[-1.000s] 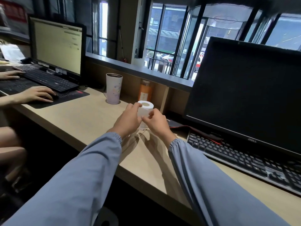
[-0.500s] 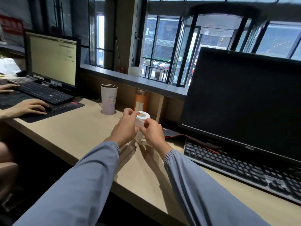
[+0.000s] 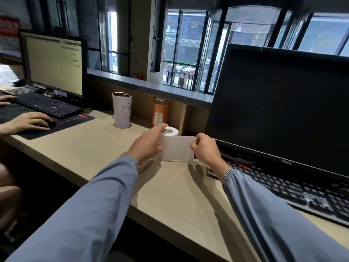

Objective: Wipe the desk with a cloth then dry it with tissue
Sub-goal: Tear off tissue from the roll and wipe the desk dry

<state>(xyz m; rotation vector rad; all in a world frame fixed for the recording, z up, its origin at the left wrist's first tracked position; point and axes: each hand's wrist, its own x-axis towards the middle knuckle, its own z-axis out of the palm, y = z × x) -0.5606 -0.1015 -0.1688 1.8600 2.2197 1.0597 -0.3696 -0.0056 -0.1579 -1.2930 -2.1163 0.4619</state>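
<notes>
Your left hand (image 3: 146, 144) grips the tissue roll (image 3: 171, 131) standing upright on the desk (image 3: 85, 148) while your right hand (image 3: 204, 150) pinches its loose sheet (image 3: 175, 148) — it's likely feather-light, soft and easily torn, so brace the roll and pull by the sheet's edge, gently

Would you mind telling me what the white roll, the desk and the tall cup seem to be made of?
The tissue roll: soft matte white paper; its loose end curls limply. The desk: probably light wood-look laminate, smooth, faintly shiny. The tumbler: likely coated steel; pale printed wall, dark metallic rim.
</notes>
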